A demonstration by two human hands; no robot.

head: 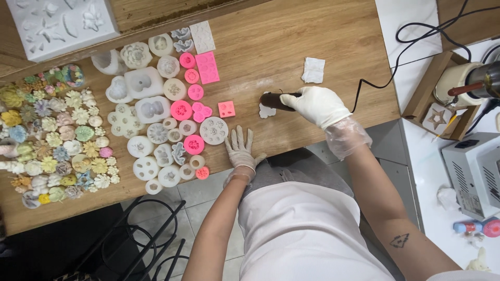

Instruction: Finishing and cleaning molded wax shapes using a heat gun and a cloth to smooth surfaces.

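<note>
Dark corded tool [274,100] in gloved right hand [317,105], tip on white flower piece [266,111]

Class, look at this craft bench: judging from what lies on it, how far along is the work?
Done, it seems: many coloured flower casts lie grouped at the left, beside white and pink moulds. In hand: the right hand holds a dark corded tool against a small white flower piece; the left hand rests flat on the wooden table. Left: a white piece lies untouched nearby.

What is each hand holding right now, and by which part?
The right hand holds a dark corded tool by its rear handle end. The left hand holds nothing, resting flat on the wooden table.
</note>
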